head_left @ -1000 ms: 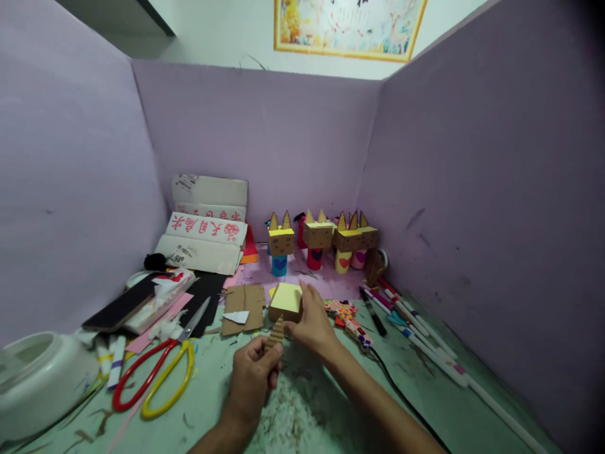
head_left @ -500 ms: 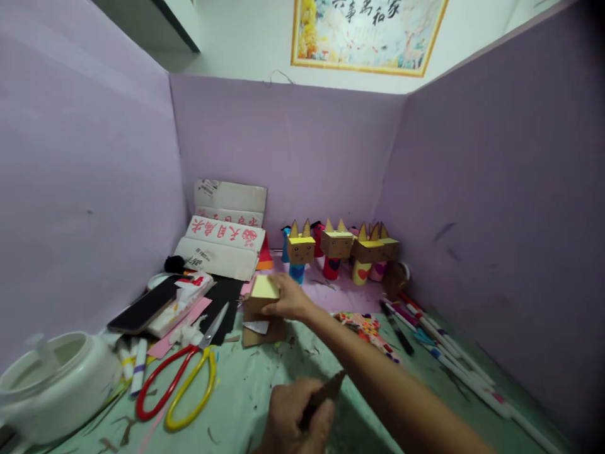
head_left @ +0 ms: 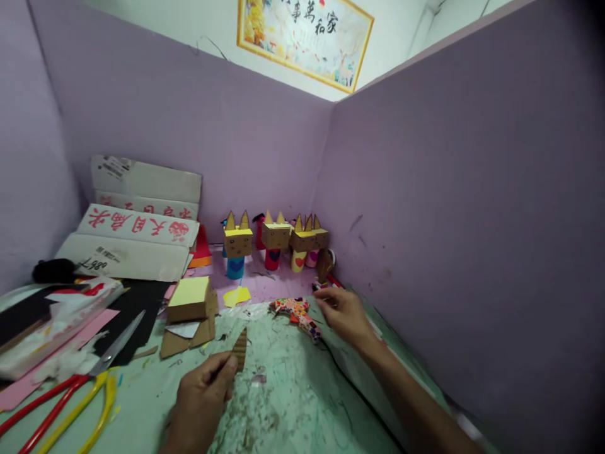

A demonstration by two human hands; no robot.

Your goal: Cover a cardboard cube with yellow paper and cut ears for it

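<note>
My left hand (head_left: 203, 394), low in the middle, is closed on a small pointed piece of corrugated cardboard (head_left: 241, 350), pinched between thumb and fingers with its tip up. My right hand (head_left: 345, 315) is loosely open, palm down, with nothing visible in it. Just left of it lies a flower-patterned glue gun (head_left: 293, 309), its black cord trailing toward me. The right fingertips come close to the ends of some markers (head_left: 323, 287), and I cannot tell if they touch. A cardboard box with a yellow top (head_left: 188, 299) stands on cardboard at the left.
Box-headed cardboard figures with pointed ears (head_left: 237, 243) stand in a row at the back. Scissors with red and yellow handles (head_left: 92, 378) lie at the left, beside black paper (head_left: 142, 334). Folded printed cardboard (head_left: 137, 233) leans behind. Purple panels (head_left: 425, 221) wall the table.
My right hand has left the yellow-topped box and moved right, beside the glue gun. My left hand still grips the pointed cardboard piece, now held more upright. The view has turned right.
</note>
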